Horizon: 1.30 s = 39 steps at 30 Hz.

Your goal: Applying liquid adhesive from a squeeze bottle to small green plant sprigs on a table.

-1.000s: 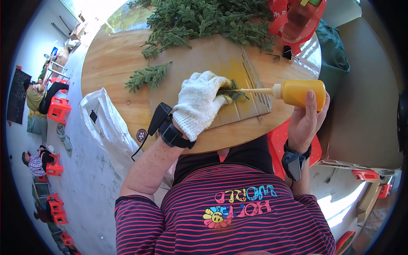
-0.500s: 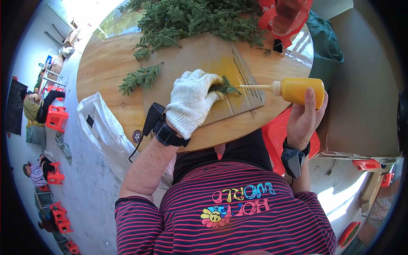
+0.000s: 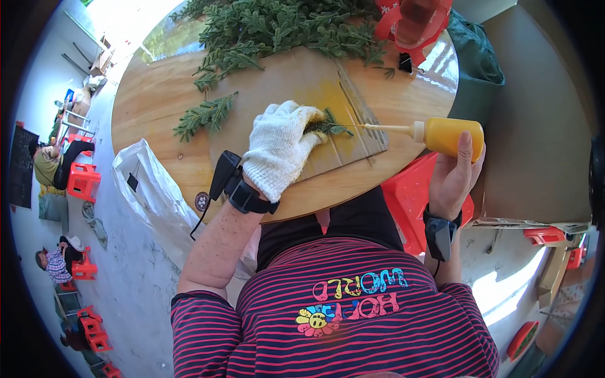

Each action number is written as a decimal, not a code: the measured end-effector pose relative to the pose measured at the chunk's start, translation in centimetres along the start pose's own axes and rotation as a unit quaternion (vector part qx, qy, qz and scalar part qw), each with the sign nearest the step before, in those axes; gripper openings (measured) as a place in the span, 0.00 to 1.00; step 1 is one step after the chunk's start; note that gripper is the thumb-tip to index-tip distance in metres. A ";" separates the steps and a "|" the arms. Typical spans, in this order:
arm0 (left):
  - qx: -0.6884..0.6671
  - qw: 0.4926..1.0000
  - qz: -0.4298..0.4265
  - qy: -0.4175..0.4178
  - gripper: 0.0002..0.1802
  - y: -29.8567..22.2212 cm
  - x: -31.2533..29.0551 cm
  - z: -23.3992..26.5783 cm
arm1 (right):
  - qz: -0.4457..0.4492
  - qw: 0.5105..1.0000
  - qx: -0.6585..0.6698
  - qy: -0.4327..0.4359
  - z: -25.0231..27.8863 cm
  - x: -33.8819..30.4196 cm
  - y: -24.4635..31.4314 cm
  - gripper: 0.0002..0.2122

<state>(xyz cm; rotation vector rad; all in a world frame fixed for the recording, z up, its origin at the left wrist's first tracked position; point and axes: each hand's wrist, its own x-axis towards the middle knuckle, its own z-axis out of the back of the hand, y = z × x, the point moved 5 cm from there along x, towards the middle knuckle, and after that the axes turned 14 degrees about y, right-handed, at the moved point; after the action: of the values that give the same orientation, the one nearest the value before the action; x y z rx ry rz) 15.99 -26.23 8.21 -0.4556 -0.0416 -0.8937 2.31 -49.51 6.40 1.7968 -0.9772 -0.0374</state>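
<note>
In a white knitted glove, my left hand (image 3: 281, 146) is closed round a small green evergreen sprig (image 3: 330, 124), whose needled tip sticks out to the right past the fingers. My bare right hand (image 3: 458, 175) grips a squeeze bottle (image 3: 451, 137) filled with yellow liquid, held nearly level. Its long thin nozzle points left, the tip a short way from the sprig's end. Beneath both lies a flat piece of cardboard (image 3: 277, 88) with yellow stains near its right side. A loose evergreen branch (image 3: 206, 116) rests left of my gloved hand.
A heap of evergreen branches (image 3: 277, 28) covers the far side of the round wooden table (image 3: 142, 104). At far right hangs a red bag (image 3: 416, 25) with a black clip (image 3: 405, 62). A white sack (image 3: 148, 179) stands at the left edge, a large cardboard box (image 3: 535, 120) at right.
The bottle has drawn slightly right, so its nozzle tip is farther from the sprig. My left hand stays closed on the sprig, and the view has shifted a little.
</note>
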 end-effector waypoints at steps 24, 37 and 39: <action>0.071 0.997 0.024 -0.012 0.13 0.1 -1.2 1.5 | -0.017 0.998 0.054 0.002 3.3 -1.1 -0.6 0.14; 0.299 0.927 0.224 -0.020 0.12 10.1 -8.0 8.6 | -0.052 0.989 0.132 0.042 -1.0 0.6 -3.4 0.13; 0.293 0.929 0.227 -0.009 0.11 10.3 -8.8 9.7 | -0.056 0.985 0.156 0.041 -1.7 0.8 -4.1 0.13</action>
<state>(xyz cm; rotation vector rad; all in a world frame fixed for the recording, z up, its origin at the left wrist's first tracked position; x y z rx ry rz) 19.75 -10.31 11.24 0.0926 -0.2068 -0.3840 6.07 -48.23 4.21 2.1219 -0.8566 0.1252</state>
